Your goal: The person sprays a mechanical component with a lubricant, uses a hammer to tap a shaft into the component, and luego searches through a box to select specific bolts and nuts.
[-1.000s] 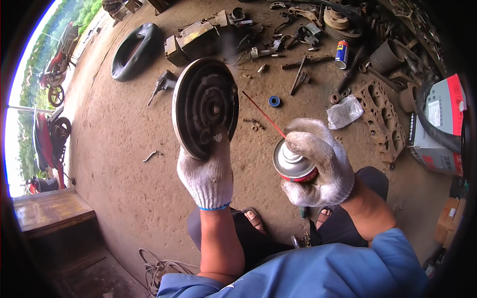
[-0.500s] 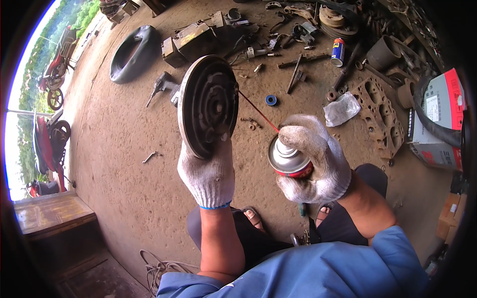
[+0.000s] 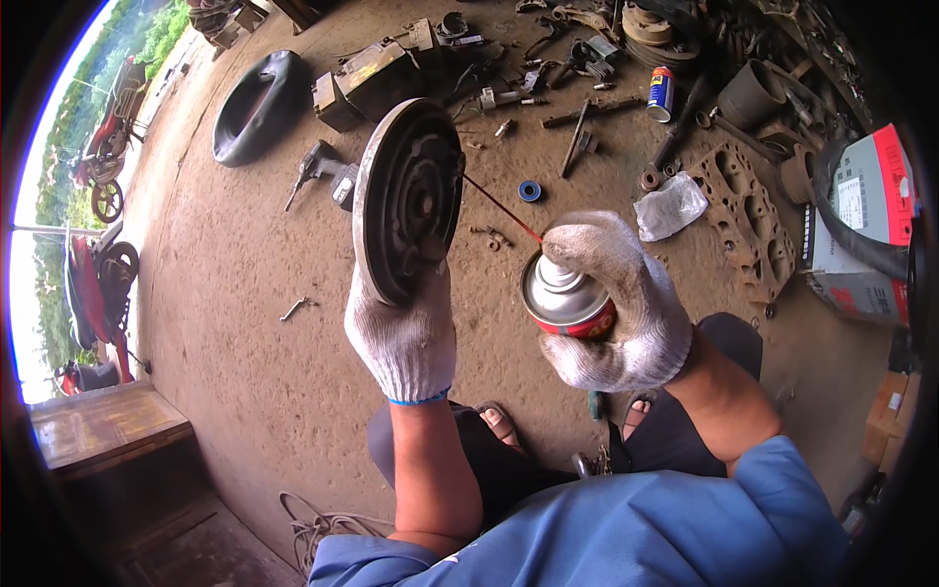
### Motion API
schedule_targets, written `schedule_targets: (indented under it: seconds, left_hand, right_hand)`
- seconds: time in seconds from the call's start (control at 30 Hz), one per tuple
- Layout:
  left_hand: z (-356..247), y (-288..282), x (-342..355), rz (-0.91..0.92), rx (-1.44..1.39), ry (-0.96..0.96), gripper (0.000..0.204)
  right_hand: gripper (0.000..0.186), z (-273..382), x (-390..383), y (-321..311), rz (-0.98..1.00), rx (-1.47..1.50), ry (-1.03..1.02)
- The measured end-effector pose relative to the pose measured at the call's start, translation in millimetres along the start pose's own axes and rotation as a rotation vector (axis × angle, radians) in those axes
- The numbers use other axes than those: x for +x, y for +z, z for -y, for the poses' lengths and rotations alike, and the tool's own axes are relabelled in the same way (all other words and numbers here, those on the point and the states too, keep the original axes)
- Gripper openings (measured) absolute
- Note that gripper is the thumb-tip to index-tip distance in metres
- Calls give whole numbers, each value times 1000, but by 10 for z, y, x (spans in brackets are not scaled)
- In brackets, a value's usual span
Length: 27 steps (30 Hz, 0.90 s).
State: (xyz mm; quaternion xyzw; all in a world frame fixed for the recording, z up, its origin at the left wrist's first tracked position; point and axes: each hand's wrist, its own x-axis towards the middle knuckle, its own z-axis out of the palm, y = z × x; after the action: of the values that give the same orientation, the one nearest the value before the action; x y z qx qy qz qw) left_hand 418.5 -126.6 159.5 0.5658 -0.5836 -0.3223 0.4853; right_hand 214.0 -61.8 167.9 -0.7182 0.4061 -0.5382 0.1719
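My left hand in a white knit glove grips the lower part of a dark round metal plate, held upright with its ridged face turned rightward. My right hand, also gloved, is closed round a silver-topped red spray can, thumb side over the nozzle. A thin red straw runs from the nozzle up-left to the plate's right edge. Beyond the plate lies a grey power tool; a small blue ring rests on the floor between plate and can.
An inner tube, metal box, scattered parts, blue can, engine head, plastic bag and large carton surround me on the floor. A wooden step is at left; motorbikes stand outside.
My right hand and the can have moved slightly up and left. The plate has risen a little and turned more edge-on, with the straw's tip staying near its right edge.
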Motion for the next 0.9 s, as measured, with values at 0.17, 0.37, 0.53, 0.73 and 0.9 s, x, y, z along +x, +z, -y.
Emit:
schedule_targets:
  seconds: [0.17,0.37,0.53,0.73,0.9]
  left_hand:
    - [-57,1,2,5,3,-88,34]
    - [-177,-10,65,-81,-451,-403,31]
    - [-156,-4,53,-50,-536,-473,30]
    - [-153,-42,27,11,-608,-502,30]
    - [-43,-59,35,128,-657,-579,24]
  right_hand:
    - [69,16,-7,-70,-22,55,64]
    - [73,46,-47,-193,-106,324,256]
    - [78,137,-70,-196,-184,557,487]
    - [77,118,-63,-234,-165,511,397]
    - [71,69,7,-314,-83,245,98]
